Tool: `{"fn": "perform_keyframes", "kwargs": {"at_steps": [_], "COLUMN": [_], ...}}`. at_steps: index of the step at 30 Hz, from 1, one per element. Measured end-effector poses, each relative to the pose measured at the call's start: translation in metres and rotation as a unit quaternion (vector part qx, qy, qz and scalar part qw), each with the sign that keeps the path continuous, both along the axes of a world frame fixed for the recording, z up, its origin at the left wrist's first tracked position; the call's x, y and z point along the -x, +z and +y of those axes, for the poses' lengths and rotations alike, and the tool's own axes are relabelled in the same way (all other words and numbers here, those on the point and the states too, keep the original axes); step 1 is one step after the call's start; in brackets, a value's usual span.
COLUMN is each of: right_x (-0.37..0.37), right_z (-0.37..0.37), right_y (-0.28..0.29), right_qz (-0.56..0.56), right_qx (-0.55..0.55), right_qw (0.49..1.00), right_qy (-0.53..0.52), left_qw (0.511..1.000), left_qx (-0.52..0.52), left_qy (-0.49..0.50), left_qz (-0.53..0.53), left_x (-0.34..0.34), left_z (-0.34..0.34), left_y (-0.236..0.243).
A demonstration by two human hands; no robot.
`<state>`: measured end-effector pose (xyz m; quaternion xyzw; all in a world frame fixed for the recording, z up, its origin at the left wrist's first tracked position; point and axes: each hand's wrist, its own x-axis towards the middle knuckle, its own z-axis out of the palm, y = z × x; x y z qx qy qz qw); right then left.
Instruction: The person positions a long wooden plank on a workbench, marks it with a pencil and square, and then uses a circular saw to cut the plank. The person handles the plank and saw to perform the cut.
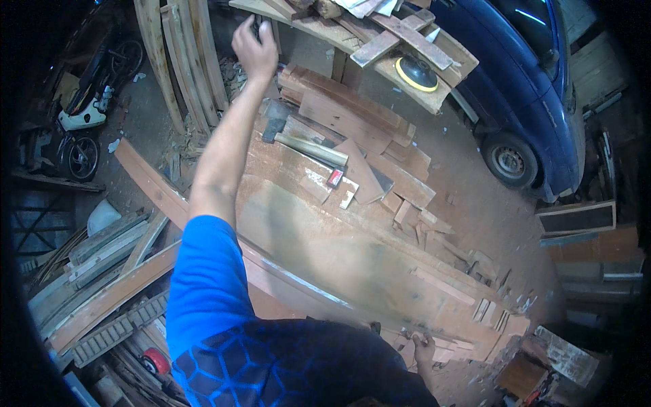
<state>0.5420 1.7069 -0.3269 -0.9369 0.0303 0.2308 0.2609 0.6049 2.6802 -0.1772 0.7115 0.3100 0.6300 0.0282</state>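
My left arm, in a blue sleeve, stretches far forward over the wooden workbench. At its end my left hand is closed around something small and dark, beside the edge of a raised wooden shelf. I cannot make out what that dark thing is. Low in the view, my right hand is by the bench's near edge, close to some thin wood strips. Its fingers look curled, and what they hold, if anything, is too small to name. A small red box and a pale rod lie on the bench.
On the shelf are wood offcuts and a black disc with a yellow rim. Long planks lean at far left. A motorbike is at left, a blue car at right. Stacked timber lies at lower left.
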Motion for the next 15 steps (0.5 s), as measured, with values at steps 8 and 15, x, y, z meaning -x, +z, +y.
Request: {"fn": "perform_keyframes", "kwargs": {"at_steps": [8,15], "right_x": [-0.003,0.008], "right_z": [-0.032,-0.013], "right_y": [0.004,0.033], "right_qz": [0.058,0.07], "right_qx": [0.032,0.027], "right_qw": [0.997,0.997], "right_qy": [0.024,-0.031], "left_qw": [0.807,0.653], "left_qx": [0.222,0.249], "left_qy": [-0.14,-0.15], "left_qz": [0.529,0.699], "left_x": [0.024,-0.012], "left_z": [-0.13,-0.16], "left_y": [-0.307,-0.288]}}
